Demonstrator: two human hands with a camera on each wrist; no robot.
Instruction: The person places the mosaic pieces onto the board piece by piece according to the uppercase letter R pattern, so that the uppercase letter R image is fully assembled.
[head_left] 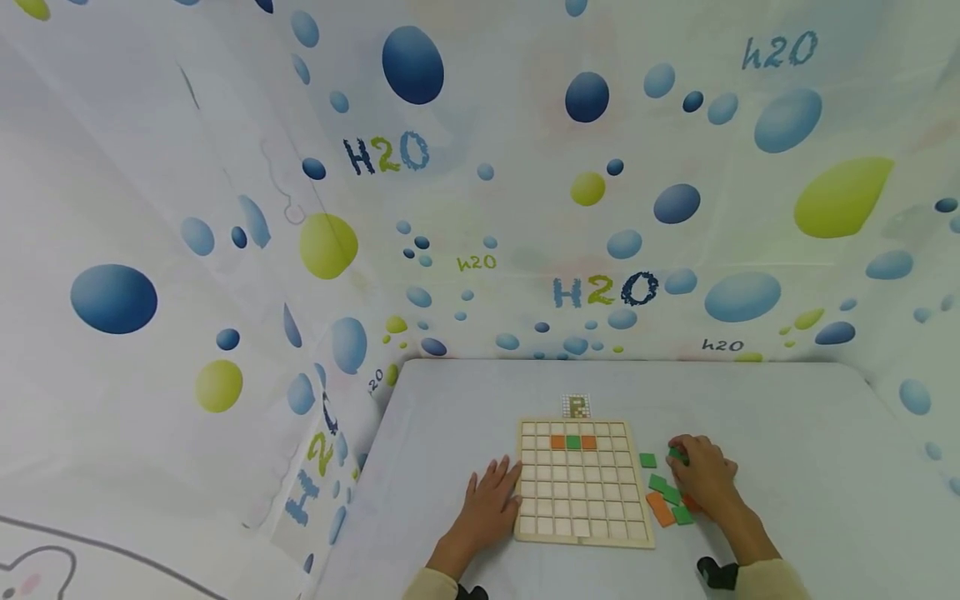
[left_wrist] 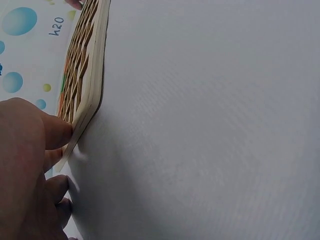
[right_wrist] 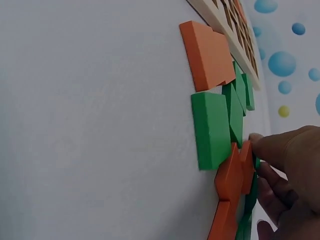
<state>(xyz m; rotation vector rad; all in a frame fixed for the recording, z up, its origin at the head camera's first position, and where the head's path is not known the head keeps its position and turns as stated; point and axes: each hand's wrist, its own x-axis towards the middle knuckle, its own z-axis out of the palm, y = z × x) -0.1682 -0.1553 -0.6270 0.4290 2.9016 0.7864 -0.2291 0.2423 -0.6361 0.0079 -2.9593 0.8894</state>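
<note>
In the head view, we have a green tile [head_left: 677, 455] between the curled thumb and fingers of our right hand [head_left: 703, 471], right of the wooden grid board [head_left: 581, 492]; our left hand [head_left: 491, 504] lies spread, fingertips at the board's left edge. In the left wrist view, the rim looks stiff, with open counter [left_wrist: 200, 125] beside it. In the right wrist view, the loose tiles [right_wrist: 212, 130] look rigid, probably light and smooth, best pinched by 2 opposite edges; they crowd together, so we judge finger room tight there.
</note>
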